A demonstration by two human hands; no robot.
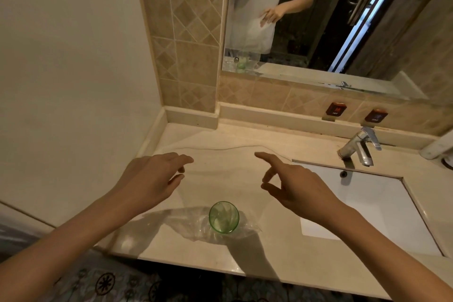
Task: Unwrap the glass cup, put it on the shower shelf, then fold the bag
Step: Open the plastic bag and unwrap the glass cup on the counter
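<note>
A plain cream wall [68, 61] fills the left side, meeting a column of tan diamond-patterned tiles [186, 39]. Below them runs a pale stone desk [220, 137], glossy and lit from above, with patterned floor [105, 282] showing under its near edge. The left hand [149, 179] hovers over the desk with its grip released, fingers loosely spread and holding nothing. Near the front edge, between the two forearms, the green glass cup [224, 217] stands upright, mouth up, on a crumpled clear plastic bag [186, 222] that lies flattened under and around it. The right hand [296, 186] also hangs above the desk, grip released, forefinger pointing forward, well apart from the cup. Behind, a mirror [343, 19] reflects a person in a white shirt. To the right a white sink [382, 203] is set into the desk, with a chrome tap [360, 147] at its back edge and two hot and cold plates [335, 109] on the tiles above.
</note>
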